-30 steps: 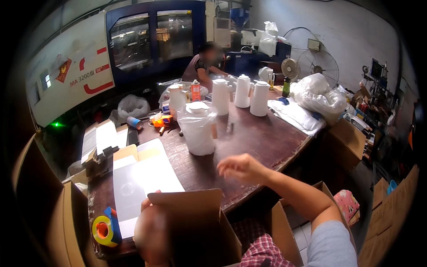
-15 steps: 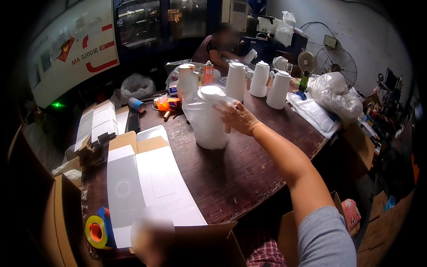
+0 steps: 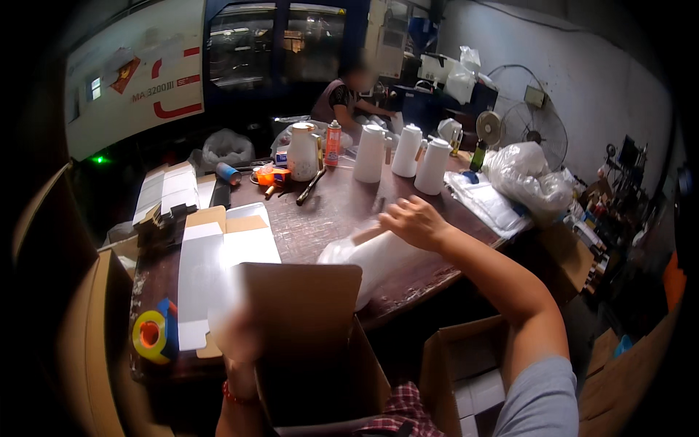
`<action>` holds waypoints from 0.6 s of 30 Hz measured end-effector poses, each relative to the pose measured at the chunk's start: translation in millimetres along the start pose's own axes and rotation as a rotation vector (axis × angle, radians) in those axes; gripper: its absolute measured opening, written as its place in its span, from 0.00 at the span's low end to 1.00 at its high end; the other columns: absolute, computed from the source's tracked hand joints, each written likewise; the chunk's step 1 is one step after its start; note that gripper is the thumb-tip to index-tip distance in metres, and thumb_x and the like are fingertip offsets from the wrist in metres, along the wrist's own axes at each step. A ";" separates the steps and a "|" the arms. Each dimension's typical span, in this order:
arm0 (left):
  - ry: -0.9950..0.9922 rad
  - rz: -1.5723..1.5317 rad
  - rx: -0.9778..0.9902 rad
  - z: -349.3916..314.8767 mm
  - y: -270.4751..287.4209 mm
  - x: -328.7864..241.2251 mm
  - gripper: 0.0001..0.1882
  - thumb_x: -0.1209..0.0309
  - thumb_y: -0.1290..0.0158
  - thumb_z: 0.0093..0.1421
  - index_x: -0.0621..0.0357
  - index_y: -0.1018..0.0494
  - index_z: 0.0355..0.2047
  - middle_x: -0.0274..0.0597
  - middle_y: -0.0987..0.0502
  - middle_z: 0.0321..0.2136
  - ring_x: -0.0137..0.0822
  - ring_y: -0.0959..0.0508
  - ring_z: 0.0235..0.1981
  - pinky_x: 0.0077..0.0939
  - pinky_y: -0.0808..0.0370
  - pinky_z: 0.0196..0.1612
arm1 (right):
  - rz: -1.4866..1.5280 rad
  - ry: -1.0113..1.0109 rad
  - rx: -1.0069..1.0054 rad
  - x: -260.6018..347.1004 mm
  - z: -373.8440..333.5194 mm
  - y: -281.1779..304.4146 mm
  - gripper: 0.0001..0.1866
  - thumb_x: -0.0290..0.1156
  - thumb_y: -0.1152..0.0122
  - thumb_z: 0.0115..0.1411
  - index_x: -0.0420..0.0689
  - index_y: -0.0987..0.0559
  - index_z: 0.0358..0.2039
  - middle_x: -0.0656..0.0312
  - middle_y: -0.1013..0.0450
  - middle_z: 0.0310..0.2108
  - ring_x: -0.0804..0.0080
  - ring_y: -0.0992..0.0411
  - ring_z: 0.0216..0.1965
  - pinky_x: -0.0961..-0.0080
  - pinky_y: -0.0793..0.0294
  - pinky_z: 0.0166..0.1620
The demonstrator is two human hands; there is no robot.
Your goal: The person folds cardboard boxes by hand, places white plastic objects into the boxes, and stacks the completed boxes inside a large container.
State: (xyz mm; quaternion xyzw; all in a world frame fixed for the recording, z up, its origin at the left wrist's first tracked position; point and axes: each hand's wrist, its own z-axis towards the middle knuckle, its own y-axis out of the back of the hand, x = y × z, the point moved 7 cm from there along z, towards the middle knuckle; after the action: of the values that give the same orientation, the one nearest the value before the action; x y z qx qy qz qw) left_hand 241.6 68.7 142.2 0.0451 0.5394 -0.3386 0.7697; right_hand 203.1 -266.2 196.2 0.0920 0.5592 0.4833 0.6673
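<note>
My right hand (image 3: 413, 224) is closed on a white jug (image 3: 378, 262) in a clear plastic bag, tilted over near the table's front edge. Motion blurs the jug, and its handle shows beside my fingers. My left hand (image 3: 239, 336) is at the left edge of an open brown cardboard box (image 3: 300, 309) in front of me and grips it there; its fingers are smeared. One flap of the box stands up, and the inside is dark. Under it, a flattened white carton (image 3: 196, 291) lies on the table.
Three white jugs (image 3: 371, 154) stand farther back, with a white-and-gold jug (image 3: 302, 153) and a red spray can (image 3: 333, 143) to their left. A tape dispenser (image 3: 151, 335) sits at front left. Another open box (image 3: 437, 364) is at lower right. A person (image 3: 342, 102) works across the table.
My right hand has brought the bagged jug nearer and tipped it from upright. My left hand and the cardboard box have come up into view.
</note>
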 end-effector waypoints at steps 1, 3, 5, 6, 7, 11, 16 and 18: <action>-0.032 -0.059 -0.009 -1.7 -5.6 1.5 0.29 0.59 0.49 0.49 0.70 0.29 0.47 0.50 0.26 0.44 0.41 0.26 0.47 0.36 0.29 0.52 | 0.053 -0.075 0.134 -8.6 -24.2 9.0 0.09 0.33 0.43 0.58 0.52 0.25 0.41 0.65 0.26 0.28 0.67 0.23 0.31 0.71 0.27 0.32; -0.043 0.055 0.051 7.0 12.2 16.7 0.28 0.61 0.50 0.50 0.70 0.29 0.48 0.49 0.26 0.45 0.40 0.27 0.48 0.35 0.29 0.52 | 0.182 -0.182 0.213 -12.3 -53.3 38.8 0.11 0.33 0.44 0.59 0.53 0.27 0.43 0.64 0.27 0.24 0.63 0.24 0.25 0.66 0.28 0.26; 0.045 -0.132 0.125 -10.5 -18.5 3.2 0.27 0.63 0.52 0.52 0.70 0.30 0.49 0.49 0.26 0.46 0.39 0.27 0.49 0.32 0.30 0.54 | 0.237 -0.266 0.214 -17.3 -88.6 76.9 0.12 0.33 0.45 0.59 0.54 0.28 0.45 0.62 0.28 0.23 0.60 0.25 0.23 0.63 0.28 0.24; 0.019 -0.112 0.132 -10.0 -18.2 3.5 0.24 0.66 0.53 0.54 0.70 0.29 0.48 0.46 0.26 0.44 0.36 0.27 0.47 0.29 0.29 0.51 | 0.235 -0.284 0.217 -18.3 -94.2 98.4 0.13 0.32 0.45 0.59 0.55 0.28 0.46 0.61 0.28 0.23 0.59 0.25 0.23 0.62 0.27 0.24; -0.007 -0.093 0.140 -7.6 -16.3 12.1 0.22 0.68 0.54 0.55 0.70 0.29 0.47 0.44 0.26 0.43 0.33 0.26 0.46 0.27 0.29 0.49 | 0.188 -0.273 0.182 -22.0 -98.6 120.9 0.14 0.32 0.46 0.61 0.56 0.29 0.48 0.61 0.28 0.23 0.60 0.26 0.21 0.63 0.28 0.22; 0.033 -0.014 0.163 -4.7 -16.2 15.2 0.23 0.72 0.56 0.54 0.71 0.29 0.49 0.44 0.26 0.43 0.33 0.28 0.47 0.24 0.33 0.53 | -0.052 -0.342 0.151 -48.5 -116.0 189.0 0.32 0.27 0.43 0.58 0.73 0.33 0.61 0.61 0.27 0.24 0.63 0.27 0.20 0.63 0.26 0.24; 0.033 -0.009 0.196 5.7 -26.1 36.5 0.23 0.73 0.56 0.55 0.71 0.30 0.51 0.42 0.26 0.43 0.30 0.28 0.46 0.21 0.33 0.52 | 0.086 -0.563 -0.279 -86.8 -139.2 288.7 0.31 0.19 0.43 0.58 0.60 0.28 0.61 0.54 0.21 0.34 0.68 0.24 0.26 0.73 0.24 0.32; 0.054 0.013 0.247 3.4 -37.7 42.0 0.22 0.72 0.55 0.56 0.70 0.29 0.50 0.44 0.28 0.45 0.33 0.29 0.46 0.23 0.34 0.53 | 0.256 -0.704 -0.351 -98.0 -140.0 310.3 0.26 0.19 0.44 0.59 0.48 0.27 0.59 0.55 0.21 0.40 0.75 0.25 0.30 0.77 0.25 0.35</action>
State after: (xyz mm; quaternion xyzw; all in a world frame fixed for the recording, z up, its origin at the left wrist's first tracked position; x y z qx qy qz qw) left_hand 230.7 18.4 118.6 0.1522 0.5138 -0.3960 0.7457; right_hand -72.9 -237.9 416.3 0.2054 0.1899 0.5891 0.7581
